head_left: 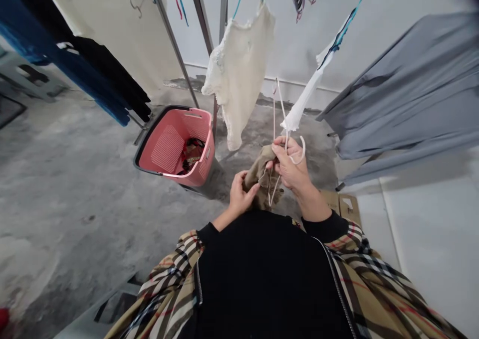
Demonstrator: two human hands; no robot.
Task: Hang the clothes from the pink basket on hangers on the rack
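Close in front of my body, both hands are on a brown garment (258, 172), bunched up so that its kind does not show. My left hand (241, 195) grips its left side, thumb on top. My right hand (292, 167) pinches the garment's upper edge and also holds a white clothes hanger (281, 102). The hanger stands on end, its hook curling out beside my right hand and its lower end crossing in front of the brown cloth. Part of the garment hangs down behind my wrists and is hidden by my black top.
A pink laundry basket (168, 147) with some dark cloth inside stands to the left. A cream garment (243, 65) and a white one (309, 92) hang ahead. Grey cloth (415, 84) hangs at right; dark trousers (108, 70) hang at left. Metal rack poles (174, 42) rise behind the basket.
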